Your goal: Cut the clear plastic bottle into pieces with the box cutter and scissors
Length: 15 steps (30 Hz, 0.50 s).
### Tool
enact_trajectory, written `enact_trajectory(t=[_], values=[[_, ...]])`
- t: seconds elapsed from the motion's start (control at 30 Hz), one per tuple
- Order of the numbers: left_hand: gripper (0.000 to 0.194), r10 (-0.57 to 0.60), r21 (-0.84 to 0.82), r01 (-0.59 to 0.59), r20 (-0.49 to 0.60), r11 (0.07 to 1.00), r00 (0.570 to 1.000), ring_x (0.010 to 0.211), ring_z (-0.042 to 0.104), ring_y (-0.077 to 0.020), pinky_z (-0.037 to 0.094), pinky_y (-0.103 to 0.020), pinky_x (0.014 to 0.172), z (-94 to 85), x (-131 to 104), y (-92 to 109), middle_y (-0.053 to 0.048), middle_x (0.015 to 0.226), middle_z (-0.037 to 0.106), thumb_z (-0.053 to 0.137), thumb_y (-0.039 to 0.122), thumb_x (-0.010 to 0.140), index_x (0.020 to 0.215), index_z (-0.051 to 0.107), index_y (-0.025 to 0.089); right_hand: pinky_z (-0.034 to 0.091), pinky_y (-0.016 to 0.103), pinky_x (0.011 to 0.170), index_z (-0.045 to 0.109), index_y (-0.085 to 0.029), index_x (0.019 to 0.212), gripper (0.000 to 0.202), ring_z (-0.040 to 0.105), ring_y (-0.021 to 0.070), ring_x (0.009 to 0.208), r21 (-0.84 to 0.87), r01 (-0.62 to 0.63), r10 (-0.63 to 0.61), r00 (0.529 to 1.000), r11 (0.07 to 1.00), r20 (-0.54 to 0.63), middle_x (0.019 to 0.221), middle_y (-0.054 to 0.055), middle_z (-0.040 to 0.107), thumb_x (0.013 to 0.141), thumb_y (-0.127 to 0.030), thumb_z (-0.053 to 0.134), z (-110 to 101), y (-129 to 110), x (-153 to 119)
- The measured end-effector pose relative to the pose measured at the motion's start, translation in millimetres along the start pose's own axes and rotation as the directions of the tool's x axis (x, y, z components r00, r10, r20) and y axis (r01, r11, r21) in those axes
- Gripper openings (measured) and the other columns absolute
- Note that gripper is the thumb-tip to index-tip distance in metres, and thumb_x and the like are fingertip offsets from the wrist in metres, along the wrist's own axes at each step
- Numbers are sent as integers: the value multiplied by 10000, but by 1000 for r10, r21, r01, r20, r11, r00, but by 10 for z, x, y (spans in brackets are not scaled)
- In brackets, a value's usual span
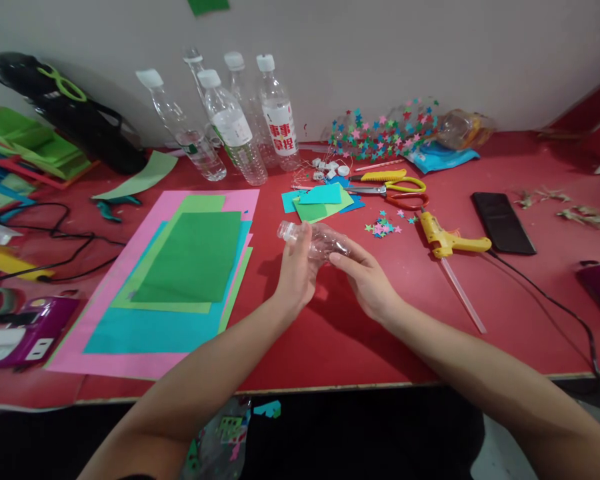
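A clear plastic bottle (pixel 325 241) without a label lies on its side between my hands, just above the red table, its neck pointing left. My left hand (pixel 299 270) grips it near the neck, thumb on top. The other end is held by my right hand (pixel 367 273), with the thumb across the near side. Beyond the bottle lie small blue and green paper pieces (pixel 321 195). To their right are scissors (pixel 380 191) with orange and yellow handles, a yellow cutter (pixel 383 176) and a small pile of star cutouts (pixel 383 227).
Several empty bottles (pixel 235 127) stand by the wall. Coloured paper sheets (pixel 190 257) are stacked at left. A yellow glue gun (pixel 447 238) with its cord and a black phone (pixel 503 223) lie at right. A star-covered bottle (pixel 385 137) rests at the back.
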State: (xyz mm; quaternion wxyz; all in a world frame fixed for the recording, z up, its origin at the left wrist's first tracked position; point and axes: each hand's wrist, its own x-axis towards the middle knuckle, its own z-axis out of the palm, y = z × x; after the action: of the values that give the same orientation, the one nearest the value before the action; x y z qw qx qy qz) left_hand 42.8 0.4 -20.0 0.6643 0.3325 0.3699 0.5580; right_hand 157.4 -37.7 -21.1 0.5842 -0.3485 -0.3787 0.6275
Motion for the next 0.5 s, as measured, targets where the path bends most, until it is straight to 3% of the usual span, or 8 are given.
enact_trajectory(t=[0.1,0.2,0.37,0.5], values=[[491,-50,2,50,96,999,994,917,727,-211,566,-331,809,-17,-11,45,-80,945,759,617,647,826,911,686,167,407,406,1118,757,-319,1111,264,604,213,1230,-32,36,-36,999,999,16,1236,-5,723,852,-338,709,-42,-4,25],[509,-116,15,115,173,993,978,929,731,-233,574,-351,814,-40,-16,77,-96,966,764,582,651,846,918,695,160,425,426,1091,757,-298,1112,266,635,226,1184,-40,-6,7,1000,999,25,1189,19,744,869,-385,692,-98,-9,43],[508,-212,7,212,112,977,971,883,739,-234,576,-342,782,-73,35,95,-102,901,764,576,648,852,869,681,152,405,415,1096,772,-274,1024,271,625,225,1179,-55,-86,89,995,995,46,1152,24,755,808,-436,747,-131,5,68],[529,-216,-45,219,57,975,975,809,731,-191,572,-302,718,-94,116,129,-70,865,760,501,668,888,851,682,172,443,384,1035,757,-290,944,227,673,179,993,13,-50,50,998,999,-31,948,-22,776,729,-336,815,-127,27,100]])
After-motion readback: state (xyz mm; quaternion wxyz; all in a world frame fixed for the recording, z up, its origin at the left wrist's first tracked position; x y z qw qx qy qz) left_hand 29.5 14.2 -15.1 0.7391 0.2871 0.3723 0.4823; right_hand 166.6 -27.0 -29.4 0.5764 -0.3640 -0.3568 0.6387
